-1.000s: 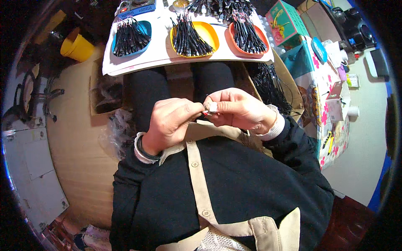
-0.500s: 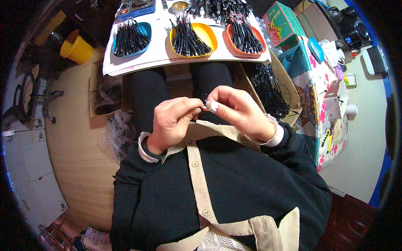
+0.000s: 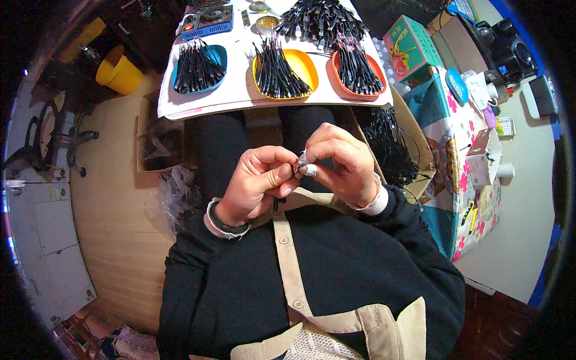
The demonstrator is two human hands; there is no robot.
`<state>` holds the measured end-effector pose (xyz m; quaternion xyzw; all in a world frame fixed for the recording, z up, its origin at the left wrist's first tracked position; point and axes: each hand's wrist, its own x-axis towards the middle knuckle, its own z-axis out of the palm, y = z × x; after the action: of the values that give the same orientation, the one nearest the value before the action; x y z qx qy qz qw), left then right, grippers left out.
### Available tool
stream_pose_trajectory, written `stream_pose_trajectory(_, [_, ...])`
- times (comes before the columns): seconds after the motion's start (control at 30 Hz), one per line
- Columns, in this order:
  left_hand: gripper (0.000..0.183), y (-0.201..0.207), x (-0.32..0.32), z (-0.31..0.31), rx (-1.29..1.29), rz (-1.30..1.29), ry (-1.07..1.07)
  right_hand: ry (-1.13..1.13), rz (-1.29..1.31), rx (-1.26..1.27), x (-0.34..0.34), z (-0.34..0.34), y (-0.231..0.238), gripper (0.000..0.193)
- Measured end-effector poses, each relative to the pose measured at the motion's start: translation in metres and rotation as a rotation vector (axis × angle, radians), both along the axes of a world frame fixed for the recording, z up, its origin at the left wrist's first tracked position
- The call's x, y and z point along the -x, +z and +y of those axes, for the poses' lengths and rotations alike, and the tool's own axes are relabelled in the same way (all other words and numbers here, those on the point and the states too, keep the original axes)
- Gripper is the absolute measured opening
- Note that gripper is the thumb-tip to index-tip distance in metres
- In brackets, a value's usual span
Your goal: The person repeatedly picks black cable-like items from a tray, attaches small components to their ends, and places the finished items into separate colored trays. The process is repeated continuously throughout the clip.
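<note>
Above my lap, both hands meet with their fingertips pinched together. My left hand (image 3: pixel 257 181) is closed on a short black cable (image 3: pixel 277 206), whose dark end pokes out below the fingers. A small red bit shows at the pinch, too small to make out fully. My right hand (image 3: pixel 343 163) pinches at that same end; its thumb and a finger wear white wraps, and what lies between its tips is mostly hidden. Ahead on the white table (image 3: pixel 240 107), bundles of black cables fill a blue tray (image 3: pixel 224 55), a yellow tray (image 3: pixel 307 63) and an orange tray (image 3: pixel 379 75).
A large heap of black cables (image 3: pixel 324 24) lies at the table's back, near a small stove (image 3: pixel 207 23). Right of my legs a cardboard box (image 3: pixel 423 159) holds more cables. A flowered cloth-covered table (image 3: pixel 480 192) stands beyond it. A yellow bucket (image 3: pixel 119 71) stands far left.
The view has shifted, so the table sits lower in the picture. My right hand has turned, its fingers bending further over the pinch. The black cable end now shows under my left hand.
</note>
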<state>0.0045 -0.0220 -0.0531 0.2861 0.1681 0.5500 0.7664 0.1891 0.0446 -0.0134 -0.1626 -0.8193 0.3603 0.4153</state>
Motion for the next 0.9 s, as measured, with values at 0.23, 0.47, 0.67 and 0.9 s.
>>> stream_pose_trajectory(0.23, [0.011, 0.012, 0.001, 0.005, -0.022, 0.143, 0.078, 0.120, 0.236, 0.636, 0.008, -0.008, -0.011, 0.007])
stream_pose_trajectory(0.47, [0.013, 0.013, 0.011, 0.018, 0.025, 0.217, 0.116, 0.174, 0.164, 0.515, 0.007, 0.019, -0.011, 0.014])
stream_pose_trajectory(0.67, [0.013, 0.021, 0.016, 0.039, 0.070, 0.236, 0.030, 0.098, 0.155, 0.554, 0.014, 0.029, -0.013, 0.004])
stream_pose_trajectory(0.9, [0.015, 0.049, 0.023, 0.077, 0.224, 0.366, -0.025, 0.036, 0.323, 0.587, 0.023, 0.060, -0.015, 0.007])
